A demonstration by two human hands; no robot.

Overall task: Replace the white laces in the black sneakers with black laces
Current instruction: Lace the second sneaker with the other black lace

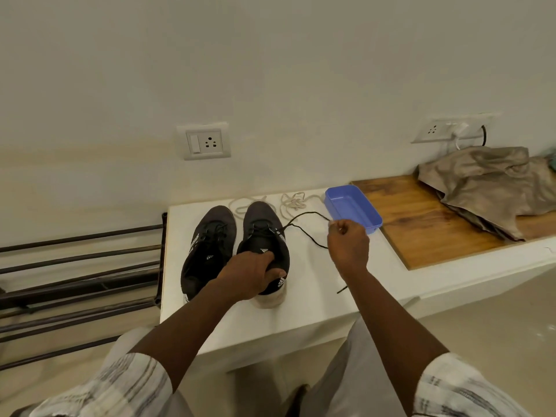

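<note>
Left hand (255, 270) clamped on right sneaker's (264, 251) heel, fingers inside. Right hand (349, 245) just beside, pinched shut on black lace (304, 216) running from its eyelets. White laces (293, 201) beyond both, on worktop (301, 311).

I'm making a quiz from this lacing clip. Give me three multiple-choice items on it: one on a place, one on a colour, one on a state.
1. Where do the white laces lie?
A. behind the sneakers
B. in the tray
C. on the floor

2. What colour is the tray?
A. red
B. blue
C. green

3. What is the right hand doing?
A. resting flat
B. lifting the tray
C. pinching the black lace

Answers: 1 A, they sit loose on the table past the toes. 2 B, its walls are blue. 3 C, its fingers close on the lace while the left hand grips the right sneaker.
</note>
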